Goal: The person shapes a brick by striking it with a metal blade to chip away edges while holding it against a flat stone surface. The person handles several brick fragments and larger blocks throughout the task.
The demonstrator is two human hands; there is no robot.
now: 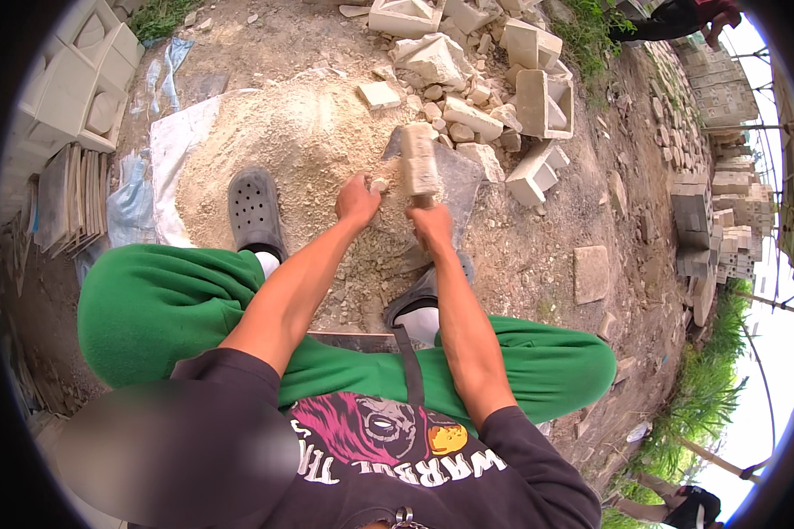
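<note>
My right hand (431, 226) is closed round the short handle of a mallet (419, 159), whose thick, blocky head is coated in pale dust. The mallet head is raised in front of that hand, over a dark flat slab (458, 176) on the ground. Just to the left, my left hand (358, 201) pinches a small pale stone piece (378, 185) between its fingertips. Beneath and beyond both hands spreads a heap of crushed, cream-coloured rubble (282, 123), partly on a white sheet (176, 150).
Broken pale blocks (434, 60) and hollow block pieces (543, 101) are piled beyond the mallet. A flat square stone (590, 274) lies to the right. Stacked blocks (88, 79) and thin boards (71, 198) stand at left. Another person (679, 22) is at the far right.
</note>
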